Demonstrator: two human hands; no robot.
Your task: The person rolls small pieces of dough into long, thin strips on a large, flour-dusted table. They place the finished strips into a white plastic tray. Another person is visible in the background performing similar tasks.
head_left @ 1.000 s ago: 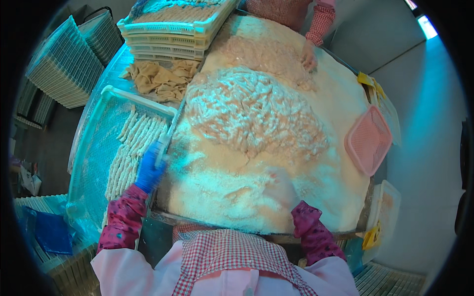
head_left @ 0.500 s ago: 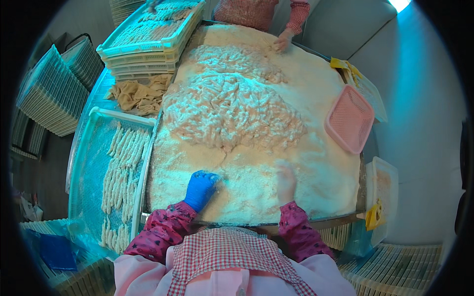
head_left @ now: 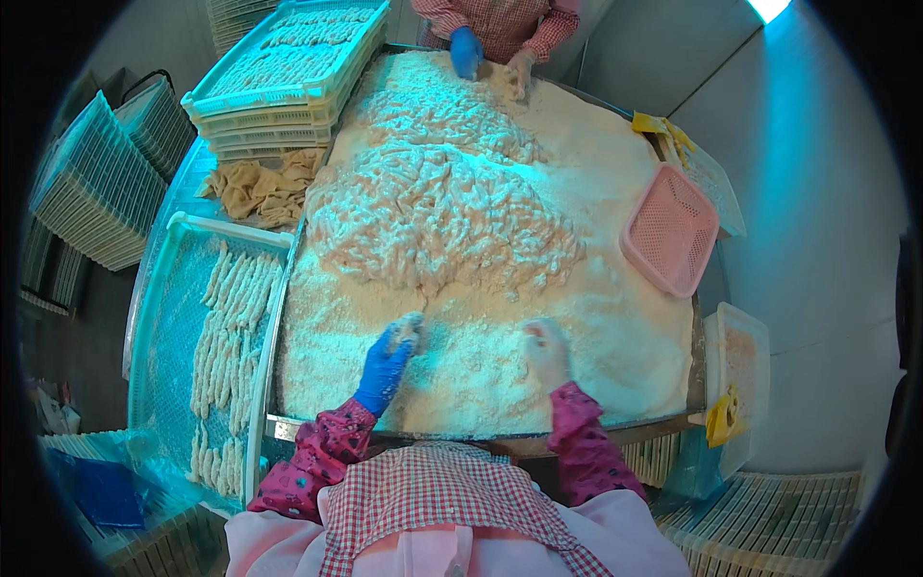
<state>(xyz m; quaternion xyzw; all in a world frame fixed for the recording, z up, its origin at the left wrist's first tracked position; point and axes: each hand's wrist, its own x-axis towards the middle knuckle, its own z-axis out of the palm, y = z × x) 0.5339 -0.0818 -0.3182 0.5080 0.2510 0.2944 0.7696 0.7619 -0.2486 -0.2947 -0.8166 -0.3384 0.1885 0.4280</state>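
My left hand [head_left: 386, 363], in a blue glove, is above the flour bed [head_left: 471, 389] at the near side of the table. Its fingers are closed around a whitish, flour-coated strip [head_left: 411, 332], partly hidden by the glove. To its right my right hand [head_left: 546, 352] hovers low over the flour, whitened and smeared by motion; its fingers look curled, but whether they hold anything is unclear. Just beyond both hands lies a large heap of floured, pale meat strips [head_left: 442, 212].
At left a pale blue mesh tray [head_left: 159, 356] holds rows of coated strips. Behind it are a crumpled tan cloth [head_left: 260, 188] and stacked trays [head_left: 274, 120]. A pink basket [head_left: 673, 231] rests at the right edge. Across the table a co-worker's hands [head_left: 493, 65] work in the flour.
My left hand has turned from a knuckles-up fist and now shows a whitish piece at its fingers. My right hand has shifted slightly left. The co-worker's gloved hand has come into view.
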